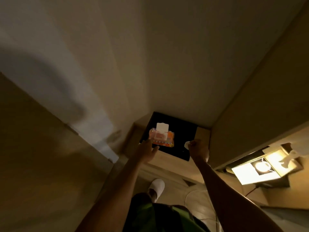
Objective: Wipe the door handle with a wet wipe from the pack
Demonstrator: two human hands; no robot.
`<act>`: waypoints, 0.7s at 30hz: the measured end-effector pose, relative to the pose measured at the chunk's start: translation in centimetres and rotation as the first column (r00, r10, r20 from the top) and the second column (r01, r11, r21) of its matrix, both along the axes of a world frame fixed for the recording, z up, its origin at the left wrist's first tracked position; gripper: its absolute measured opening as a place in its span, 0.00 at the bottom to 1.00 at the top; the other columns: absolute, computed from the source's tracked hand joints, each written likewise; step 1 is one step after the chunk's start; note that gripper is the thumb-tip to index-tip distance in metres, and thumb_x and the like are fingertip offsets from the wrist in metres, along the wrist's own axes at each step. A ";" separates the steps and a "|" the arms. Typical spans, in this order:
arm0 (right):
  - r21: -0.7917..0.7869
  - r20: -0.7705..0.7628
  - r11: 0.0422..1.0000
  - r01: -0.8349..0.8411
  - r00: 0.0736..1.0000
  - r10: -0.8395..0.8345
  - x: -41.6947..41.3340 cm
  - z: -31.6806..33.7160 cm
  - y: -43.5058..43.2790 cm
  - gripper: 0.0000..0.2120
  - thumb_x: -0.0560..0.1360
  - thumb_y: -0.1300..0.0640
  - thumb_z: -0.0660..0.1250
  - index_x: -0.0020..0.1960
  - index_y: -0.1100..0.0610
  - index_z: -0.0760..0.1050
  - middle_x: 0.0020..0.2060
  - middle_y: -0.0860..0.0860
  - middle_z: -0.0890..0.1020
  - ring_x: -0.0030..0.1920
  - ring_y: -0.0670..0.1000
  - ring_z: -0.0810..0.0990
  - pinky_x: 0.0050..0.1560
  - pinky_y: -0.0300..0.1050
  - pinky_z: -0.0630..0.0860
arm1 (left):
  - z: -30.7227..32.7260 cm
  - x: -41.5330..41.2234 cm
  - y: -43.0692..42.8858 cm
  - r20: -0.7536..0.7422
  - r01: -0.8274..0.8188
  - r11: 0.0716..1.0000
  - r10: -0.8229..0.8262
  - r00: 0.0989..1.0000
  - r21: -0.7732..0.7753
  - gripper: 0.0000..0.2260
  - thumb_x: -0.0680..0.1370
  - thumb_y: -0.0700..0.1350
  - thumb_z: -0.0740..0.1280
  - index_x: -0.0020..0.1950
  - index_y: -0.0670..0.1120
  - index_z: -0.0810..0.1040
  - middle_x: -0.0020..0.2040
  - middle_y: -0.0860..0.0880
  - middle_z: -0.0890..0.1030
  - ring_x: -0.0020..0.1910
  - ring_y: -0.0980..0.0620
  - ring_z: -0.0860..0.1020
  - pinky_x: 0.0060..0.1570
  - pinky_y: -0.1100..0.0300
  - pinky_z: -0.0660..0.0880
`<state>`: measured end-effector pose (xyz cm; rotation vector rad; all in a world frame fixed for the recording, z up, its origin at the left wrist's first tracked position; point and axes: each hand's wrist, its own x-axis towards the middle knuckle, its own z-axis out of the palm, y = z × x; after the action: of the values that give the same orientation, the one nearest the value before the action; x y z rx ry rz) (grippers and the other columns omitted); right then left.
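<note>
An orange and pink wet wipe pack (161, 136) lies on a black-topped surface (180, 131), its white lid flipped up. My left hand (147, 150) rests at the pack's near left corner, fingers touching its edge. To the right, my right hand (199, 148) is closed in a fist around a crumpled white wipe (187, 144), which pokes out at the knuckles. No door handle shows in this view.
A pale wall rises behind the black surface. A wooden panel (41, 156) stands at the left. A lit lamp fitting (260, 166) glows at the right under a ledge. Below are a white slipper (157, 185) and green clothing.
</note>
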<state>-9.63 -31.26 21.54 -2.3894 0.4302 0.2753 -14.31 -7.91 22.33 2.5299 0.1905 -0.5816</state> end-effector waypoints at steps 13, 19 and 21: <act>-0.204 -0.193 0.976 -0.072 0.981 0.032 10.8 -2.4 1.1 0.13 0.79 0.54 0.64 0.54 0.63 0.80 0.50 0.60 0.84 0.51 0.59 0.83 0.42 0.45 0.77 | -2.8 14.3 2.2 -0.063 0.140 0.987 -0.146 0.987 -0.082 0.23 0.82 0.49 0.58 0.73 0.38 0.65 0.69 0.39 0.72 0.68 0.42 0.71 0.65 0.49 0.68; -0.247 -0.204 0.966 -0.076 0.979 0.025 11.4 -2.2 1.5 0.11 0.77 0.58 0.63 0.55 0.63 0.78 0.54 0.61 0.82 0.54 0.60 0.81 0.47 0.46 0.76 | -3.6 14.9 2.8 -0.054 0.121 0.983 -0.130 0.990 -0.137 0.22 0.82 0.49 0.59 0.73 0.39 0.66 0.68 0.39 0.74 0.65 0.42 0.73 0.63 0.49 0.71; -0.140 -0.086 0.988 0.062 0.993 -0.075 11.3 -1.4 1.3 0.14 0.77 0.58 0.60 0.53 0.65 0.79 0.51 0.63 0.83 0.52 0.62 0.82 0.48 0.48 0.77 | -3.3 14.7 3.3 -0.069 0.113 0.982 -0.124 0.990 -0.153 0.22 0.82 0.48 0.58 0.73 0.39 0.65 0.66 0.39 0.75 0.63 0.42 0.75 0.60 0.50 0.74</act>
<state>1.67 -29.93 20.17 -2.4967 0.5898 0.3343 0.42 -4.62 19.06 2.3878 0.0232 -0.7154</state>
